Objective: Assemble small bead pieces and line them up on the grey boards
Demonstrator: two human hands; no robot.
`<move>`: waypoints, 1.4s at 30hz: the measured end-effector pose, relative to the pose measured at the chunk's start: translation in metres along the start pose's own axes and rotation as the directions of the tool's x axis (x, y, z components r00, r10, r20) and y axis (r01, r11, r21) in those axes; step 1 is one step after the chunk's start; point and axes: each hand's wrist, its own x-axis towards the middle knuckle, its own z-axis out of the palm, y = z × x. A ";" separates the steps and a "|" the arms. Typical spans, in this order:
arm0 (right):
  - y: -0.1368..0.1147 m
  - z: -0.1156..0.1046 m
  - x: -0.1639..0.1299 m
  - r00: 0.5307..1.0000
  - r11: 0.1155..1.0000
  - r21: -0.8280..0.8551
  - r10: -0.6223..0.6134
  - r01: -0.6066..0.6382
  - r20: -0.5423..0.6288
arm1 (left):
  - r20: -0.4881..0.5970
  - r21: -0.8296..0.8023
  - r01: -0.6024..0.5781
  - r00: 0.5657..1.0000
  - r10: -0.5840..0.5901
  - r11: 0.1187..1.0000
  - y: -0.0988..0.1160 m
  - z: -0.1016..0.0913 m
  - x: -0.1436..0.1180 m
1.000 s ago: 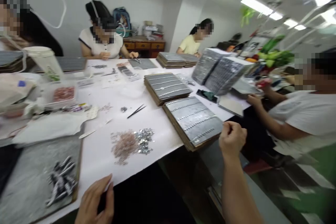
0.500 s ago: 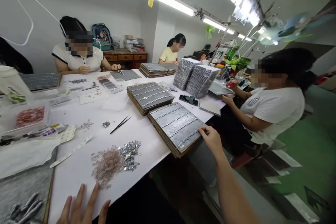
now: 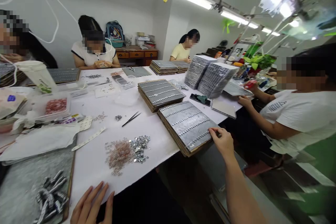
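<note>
My right hand (image 3: 222,142) is at the right edge of a grey board (image 3: 187,122) that carries rows of small round shiny pieces and tops a stack. Its thumb and fingertips are pinched at the end of the nearest row; whatever is between them is too small to make out. My left hand (image 3: 93,204) rests at the table's near edge with fingers stretched out and holding nothing. Beyond it lie a pile of small clear-pink rings (image 3: 119,155) and a heap of silver discs (image 3: 141,148). Black tweezers (image 3: 131,119) lie farther back.
Another stack of studded boards (image 3: 161,92) stands behind mine. Tall stacks of panels (image 3: 216,77), a phone (image 3: 200,99) and a pale tile (image 3: 223,108) are to the right. Grey twisted strips (image 3: 51,196) lie on a board at left. Co-workers sit around the white table (image 3: 157,143).
The view has turned left, so things sit farther right in it. My left fingers are closer together. The co-worker opposite has brought both hands together. My right hand stays at the board's edge.
</note>
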 end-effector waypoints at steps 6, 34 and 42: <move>-0.013 0.004 -0.002 0.992 1.000 -0.025 -0.016 0.013 -0.126 | -0.015 0.090 0.041 0.999 -0.039 0.995 0.011 -0.011 -0.001; -0.224 0.035 -0.208 0.640 0.585 0.702 -0.731 0.406 0.239 | 0.284 -0.232 0.269 0.938 -0.199 0.935 0.055 -0.025 -0.007; -0.195 0.034 -0.198 0.747 0.666 0.691 -0.604 0.280 0.279 | 0.686 -0.319 0.828 0.537 -0.491 0.461 0.065 -0.023 -0.004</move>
